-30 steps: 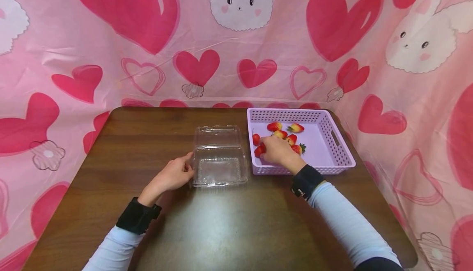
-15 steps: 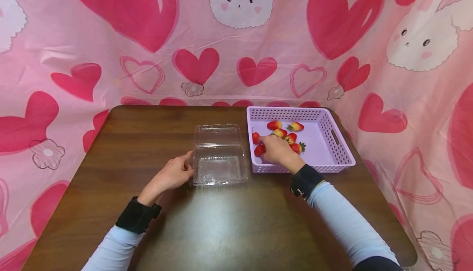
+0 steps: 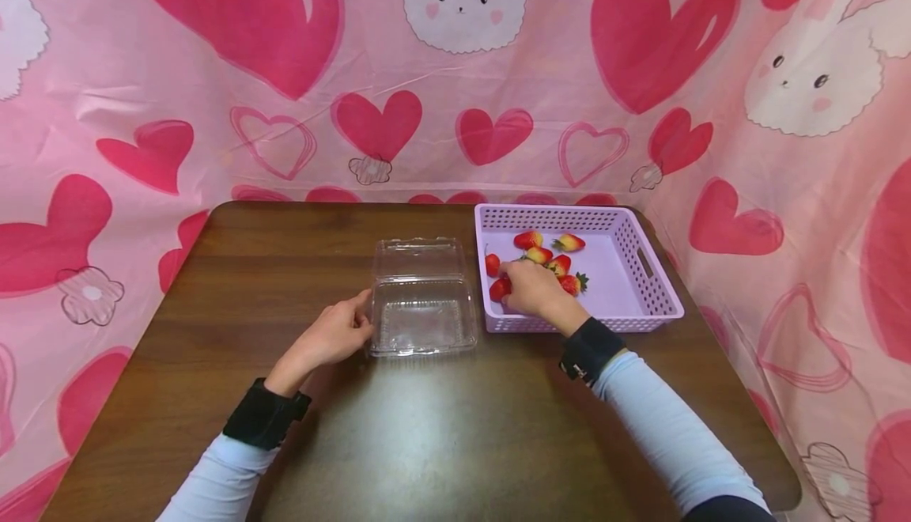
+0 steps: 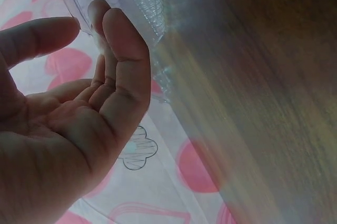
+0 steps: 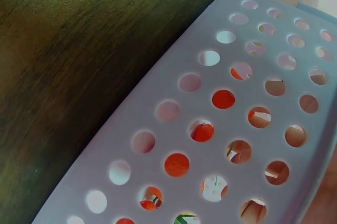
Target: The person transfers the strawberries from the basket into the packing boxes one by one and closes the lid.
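Observation:
A hinged clear plastic container [image 3: 425, 324] stands on the table with its lid [image 3: 418, 259] folded back. My left hand [image 3: 338, 330] holds it at its left rim; in the left wrist view the thumb [image 4: 55, 33] meets the rim and the curled fingers [image 4: 126, 50] lie along the wall. My right hand [image 3: 535, 289] reaches down over the front wall into the lilac basket [image 3: 626, 293]. Its thumb and finger close around a glossy red fruit [image 3: 500, 290] at the basket's front left, their tips partly hidden. Several red-and-yellow strawberries [image 3: 528, 240] lie around the hand.
Another red fruit [image 3: 492, 265] with a thin stem lies by the basket's left wall. In the right wrist view the perforated wall [image 5: 158, 140] stands between the camera and the fruit. The brown table [image 3: 413, 443] ends at a heart-print cloth [image 3: 285, 142] at the back.
Both hands, the container and the fruit keep their places. Only the head view shifts very slightly.

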The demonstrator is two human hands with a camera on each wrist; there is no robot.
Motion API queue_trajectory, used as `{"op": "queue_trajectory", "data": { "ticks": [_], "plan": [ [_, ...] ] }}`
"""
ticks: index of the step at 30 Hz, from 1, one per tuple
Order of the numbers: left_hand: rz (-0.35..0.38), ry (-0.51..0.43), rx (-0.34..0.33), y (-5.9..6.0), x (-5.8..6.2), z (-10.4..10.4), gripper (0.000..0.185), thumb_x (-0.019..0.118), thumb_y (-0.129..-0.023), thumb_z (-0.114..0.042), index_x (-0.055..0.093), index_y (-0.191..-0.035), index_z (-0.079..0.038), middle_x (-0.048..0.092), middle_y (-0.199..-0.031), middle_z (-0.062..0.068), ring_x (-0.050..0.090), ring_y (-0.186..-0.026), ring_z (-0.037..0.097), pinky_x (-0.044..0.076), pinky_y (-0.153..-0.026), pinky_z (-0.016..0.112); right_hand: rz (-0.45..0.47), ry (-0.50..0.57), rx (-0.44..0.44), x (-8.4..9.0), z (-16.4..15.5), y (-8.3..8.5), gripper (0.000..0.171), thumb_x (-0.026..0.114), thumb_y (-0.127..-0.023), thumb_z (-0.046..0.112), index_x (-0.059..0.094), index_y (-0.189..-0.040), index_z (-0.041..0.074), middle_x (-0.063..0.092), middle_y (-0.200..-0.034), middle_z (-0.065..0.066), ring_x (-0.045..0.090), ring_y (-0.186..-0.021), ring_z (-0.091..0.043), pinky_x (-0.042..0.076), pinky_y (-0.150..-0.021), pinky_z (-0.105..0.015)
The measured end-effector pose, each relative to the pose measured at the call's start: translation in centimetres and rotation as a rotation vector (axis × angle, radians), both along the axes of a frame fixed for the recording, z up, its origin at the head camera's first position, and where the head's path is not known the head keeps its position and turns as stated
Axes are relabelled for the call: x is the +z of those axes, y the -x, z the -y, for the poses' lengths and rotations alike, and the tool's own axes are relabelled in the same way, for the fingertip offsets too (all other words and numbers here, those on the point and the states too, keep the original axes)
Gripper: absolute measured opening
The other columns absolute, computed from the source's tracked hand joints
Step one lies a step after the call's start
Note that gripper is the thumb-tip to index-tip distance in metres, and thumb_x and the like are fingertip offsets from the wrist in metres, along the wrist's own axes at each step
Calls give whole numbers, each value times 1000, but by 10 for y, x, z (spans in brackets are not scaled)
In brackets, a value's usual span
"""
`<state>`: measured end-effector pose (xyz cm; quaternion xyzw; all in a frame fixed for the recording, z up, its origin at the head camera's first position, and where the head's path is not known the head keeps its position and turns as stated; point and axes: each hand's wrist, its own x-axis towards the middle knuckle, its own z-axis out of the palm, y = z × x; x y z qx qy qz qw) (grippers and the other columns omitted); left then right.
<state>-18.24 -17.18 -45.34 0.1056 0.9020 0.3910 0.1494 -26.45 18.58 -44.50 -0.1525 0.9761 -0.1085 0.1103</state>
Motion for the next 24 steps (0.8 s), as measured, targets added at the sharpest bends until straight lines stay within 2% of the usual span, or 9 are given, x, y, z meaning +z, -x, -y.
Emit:
{"op": "queue_trajectory", "data": {
  "ticks": [4, 11, 17, 24],
  "plan": [
    [4, -8, 1, -1, 0, 0, 73, 60, -98, -6, 28, -161, 9, 59, -82, 7, 53, -62, 19, 42, -54, 32, 1, 20, -24, 3, -1, -1, 52, 87, -85, 21, 66, -130, 6, 72, -109, -10, 67, -101, -30, 57, -90, -50],
    [8, -11, 4, -1, 0, 0, 73, 59, -98, -6, 27, -162, 8, 58, -82, 7, 53, -63, 19, 43, -55, 32, -69, 38, -37, 10, -2, -3, 46, 84, -84, 21, 68, -125, 8, 70, -100, -8, 63, -95, -29, 56, -80, -49],
    [-5, -10, -9, -1, 1, 0, 73, 58, -97, -6, 27, -161, 10, 57, -82, 7, 52, -62, 19, 43, -56, 33, -124, 65, -49, 17, -2, -6, 47, 84, -85, 22, 69, -126, 6, 70, -103, -10, 61, -98, -31, 54, -85, -50],
    [-20, -12, -15, -1, 2, -2, 72, 58, -98, -5, 28, -161, 10, 57, -80, 6, 51, -62, 18, 42, -55, 33, -142, 84, -48, 20, -2, -10, 51, 84, -85, 23, 68, -130, 4, 71, -111, -14, 59, -103, -33, 52, -92, -52]
  ]
}}
